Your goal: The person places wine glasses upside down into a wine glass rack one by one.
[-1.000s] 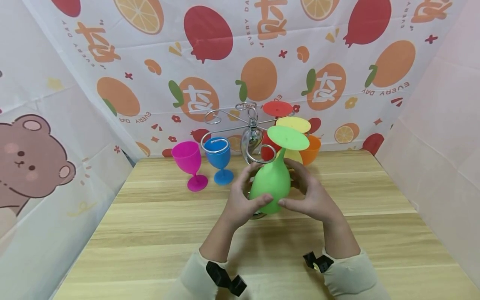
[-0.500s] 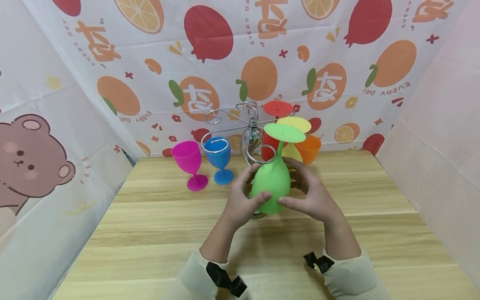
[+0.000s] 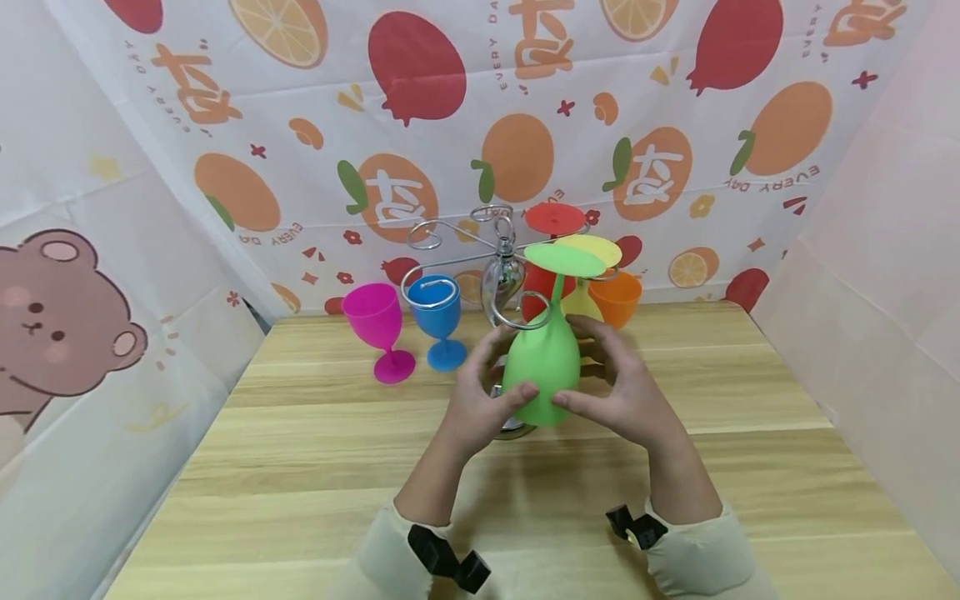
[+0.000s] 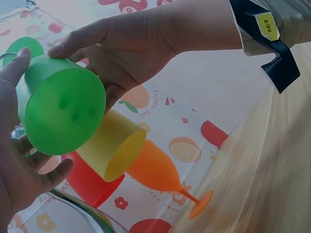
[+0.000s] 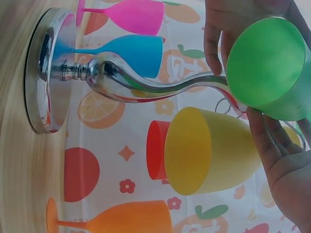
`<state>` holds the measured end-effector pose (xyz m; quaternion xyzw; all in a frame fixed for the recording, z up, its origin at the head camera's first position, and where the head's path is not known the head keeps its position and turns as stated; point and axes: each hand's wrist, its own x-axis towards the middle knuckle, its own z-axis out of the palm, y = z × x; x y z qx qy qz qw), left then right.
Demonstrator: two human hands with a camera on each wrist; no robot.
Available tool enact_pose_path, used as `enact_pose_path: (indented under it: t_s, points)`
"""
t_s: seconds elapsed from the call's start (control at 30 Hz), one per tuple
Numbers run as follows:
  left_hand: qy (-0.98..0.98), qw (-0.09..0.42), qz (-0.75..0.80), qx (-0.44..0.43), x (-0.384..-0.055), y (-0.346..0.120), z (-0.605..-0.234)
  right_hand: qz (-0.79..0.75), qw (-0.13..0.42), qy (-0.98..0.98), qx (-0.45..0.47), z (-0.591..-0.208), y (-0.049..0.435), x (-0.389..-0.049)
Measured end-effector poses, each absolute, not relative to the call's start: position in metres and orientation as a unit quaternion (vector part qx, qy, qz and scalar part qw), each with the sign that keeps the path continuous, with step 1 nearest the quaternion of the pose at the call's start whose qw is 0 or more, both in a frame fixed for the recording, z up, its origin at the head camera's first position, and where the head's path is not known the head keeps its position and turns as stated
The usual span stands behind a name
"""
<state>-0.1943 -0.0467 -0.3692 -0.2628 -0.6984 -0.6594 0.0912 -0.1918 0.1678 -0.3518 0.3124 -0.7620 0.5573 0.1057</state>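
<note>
A green plastic goblet [image 3: 542,375] is upside down between my hands, its round foot at the top and its stem at the front ring of the metal goblet rack [image 3: 504,283]. My left hand [image 3: 480,400] holds the bowl's left side, thumb in front. On the right side my right hand [image 3: 622,387] holds it the same way, fingers reaching behind. In the right wrist view the green rim [image 5: 266,68] hangs well above the rack's round base [image 5: 51,73]. Whether the stem sits inside the ring is unclear.
A yellow goblet [image 5: 214,150] and a red goblet [image 5: 156,149] hang upside down on the rack. An orange goblet [image 3: 617,298] stands upright behind at right. Pink [image 3: 375,317] and blue [image 3: 437,312] goblets stand upright at left on the wooden table [image 3: 315,467].
The green goblet's foot has swung left and slightly up, so its stem leans less and lies closer to the front ring. Both hands keep hold of the bowl, almost in place.
</note>
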Motion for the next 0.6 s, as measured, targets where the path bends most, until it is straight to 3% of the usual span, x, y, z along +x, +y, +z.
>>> enact_pose_path:
  t_s: [0.6]
  points:
    - [-0.714, 0.091, -0.645, -0.256, -0.1972, -0.0543, -0.3691, 0.536, 0.135, -0.779, 0.296, -0.3537, 0.1590, -0.1913]
